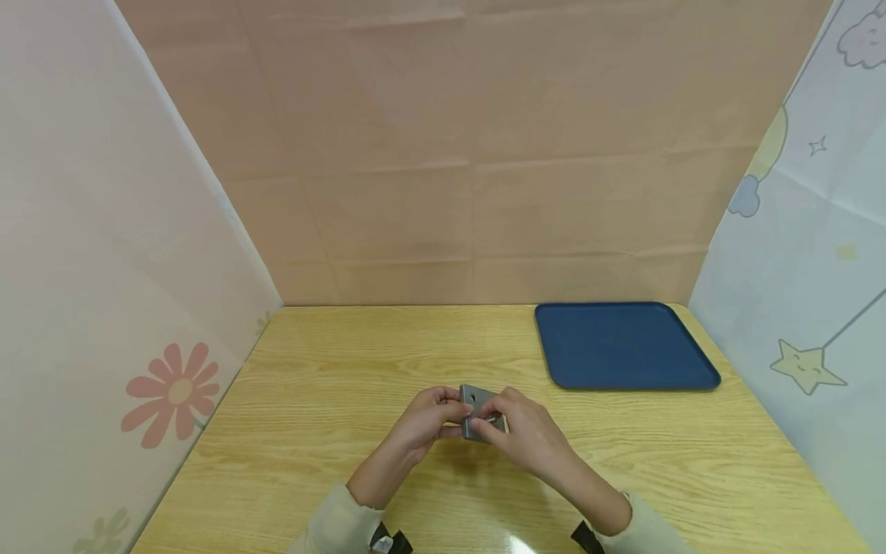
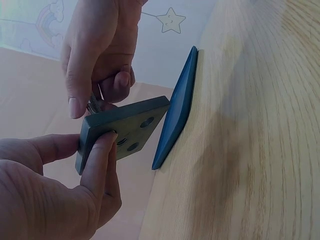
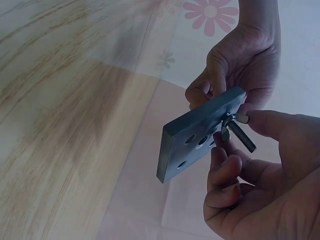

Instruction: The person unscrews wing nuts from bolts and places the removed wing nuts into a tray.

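"Right hand (image 3: 280,195), close up to its own wrist camera. What has it got?"

"It's pinching a wing nut (image 3: 241,118), thumb against one wing and a fingertip by the other. The nut sits on a threaded bolt (image 3: 242,136) that sticks out of a grey metal plate (image 3: 207,131)."

"Where's the plate, exactly?"

"Held up off the table (image 1: 332,385), tilted, between the two hands. It's thick and flat-sided, with several round holes. The bolt stands near one edge, and the nut lies close against the face."

"And the left hand (image 2: 60,195)?"

"Gripping the plate by one edge, fingers narrowed on it from both sides. One fingertip presses the face away from the nut."

"What's around them?"

"Pale sleeves (image 1: 339,523) on both arms, with black straps (image 1: 587,537) at the wrists. Under the hands, light wood grain and a soft shadow. Well apart from them, a blue tray (image 1: 623,346) lies at the far right of the table."

"Beyond that?"

"Creased tan cloth (image 1: 471,192) at the back, a pink flower print (image 1: 178,392) on the left wall, and a yellow star print (image 1: 807,368) on the right one."
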### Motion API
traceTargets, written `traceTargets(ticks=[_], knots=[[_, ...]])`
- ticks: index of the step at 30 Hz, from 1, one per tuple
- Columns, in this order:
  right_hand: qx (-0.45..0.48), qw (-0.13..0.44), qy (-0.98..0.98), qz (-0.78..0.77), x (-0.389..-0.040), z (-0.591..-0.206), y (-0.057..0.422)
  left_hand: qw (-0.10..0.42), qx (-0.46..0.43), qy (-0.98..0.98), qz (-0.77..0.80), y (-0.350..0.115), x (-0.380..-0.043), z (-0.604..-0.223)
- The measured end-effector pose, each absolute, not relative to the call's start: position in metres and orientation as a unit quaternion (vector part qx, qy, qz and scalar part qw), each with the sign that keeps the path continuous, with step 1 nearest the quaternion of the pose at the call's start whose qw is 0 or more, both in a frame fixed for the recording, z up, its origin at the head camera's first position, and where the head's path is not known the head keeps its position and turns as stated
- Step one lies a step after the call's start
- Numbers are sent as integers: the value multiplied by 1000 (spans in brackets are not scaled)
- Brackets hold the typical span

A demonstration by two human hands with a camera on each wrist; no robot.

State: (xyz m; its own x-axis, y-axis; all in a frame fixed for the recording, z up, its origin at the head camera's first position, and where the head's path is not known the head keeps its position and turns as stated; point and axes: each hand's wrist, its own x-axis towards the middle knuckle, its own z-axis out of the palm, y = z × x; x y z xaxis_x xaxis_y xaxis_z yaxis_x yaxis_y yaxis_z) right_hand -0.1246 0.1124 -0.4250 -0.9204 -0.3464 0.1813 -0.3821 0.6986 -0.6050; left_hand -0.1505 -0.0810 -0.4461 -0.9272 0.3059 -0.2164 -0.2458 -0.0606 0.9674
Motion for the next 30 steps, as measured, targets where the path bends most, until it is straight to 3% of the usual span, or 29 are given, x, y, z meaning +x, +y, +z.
traceTargets(ticks=[30], knots=[[302,42,-893,332,-128,-424,118,201,36,649,733,-81,-152,-446]])
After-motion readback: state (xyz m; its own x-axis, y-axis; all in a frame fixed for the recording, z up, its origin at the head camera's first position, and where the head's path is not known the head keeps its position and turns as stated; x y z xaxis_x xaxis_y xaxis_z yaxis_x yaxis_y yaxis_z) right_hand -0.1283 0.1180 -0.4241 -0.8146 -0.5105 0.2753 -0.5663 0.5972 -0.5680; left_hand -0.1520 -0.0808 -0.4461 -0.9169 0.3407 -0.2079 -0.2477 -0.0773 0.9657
